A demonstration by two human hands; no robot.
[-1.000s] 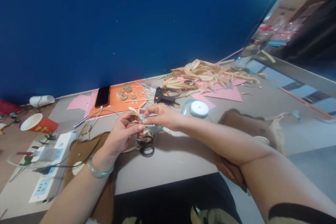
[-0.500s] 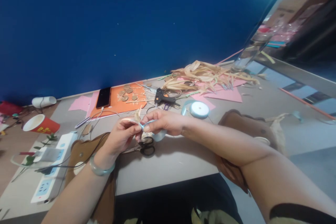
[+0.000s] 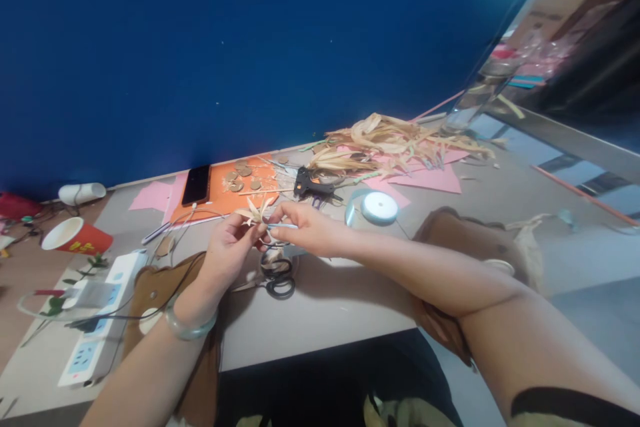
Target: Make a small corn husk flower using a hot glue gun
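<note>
The left hand (image 3: 227, 250) pinches a small pale star-shaped piece of dried leaf strips (image 3: 257, 213) between its closed fingertips. Just beside this grip, the right hand (image 3: 307, 230) has its fingers clamped on a thin light-blue ribbon (image 3: 283, 227). Black-handled scissors (image 3: 277, 278) lie on the table directly under both grips.

Cluttered table (image 3: 320, 310); scissors (image 3: 277, 277), phone (image 3: 196, 184)

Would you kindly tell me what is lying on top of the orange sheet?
On the orange sheet lie several brown round discs and a thin stick; a black phone rests at its left edge. The straw piece in the left hand hides part of its near edge.
</note>
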